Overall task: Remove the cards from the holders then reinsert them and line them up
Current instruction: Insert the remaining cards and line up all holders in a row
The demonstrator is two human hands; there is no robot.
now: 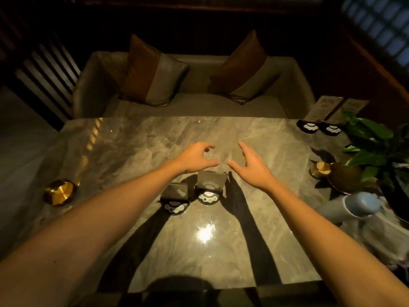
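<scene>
Both hands empty and spread: left hand (197, 157) curled, right hand (250, 165) flat, hovering just beyond the two cards (212, 180) standing in their holders (208, 197) mid-desk (132, 151). Looks like lining-up time; next, pinch a card edge gently.

A table (254, 134) fills the middle of the view. Near its centre stand two card holders side by side, each with a card upright in it: the left holder (175, 207) sits slightly nearer the viewer than the right holder (208, 197). Both hands hover just beyond the right holder, the left hand (195, 159) to its left, the right hand (250, 165) to its right. Two more holders (318, 127) stand at the table's far right corner. A sofa (183, 103) lies behind the table.
</scene>
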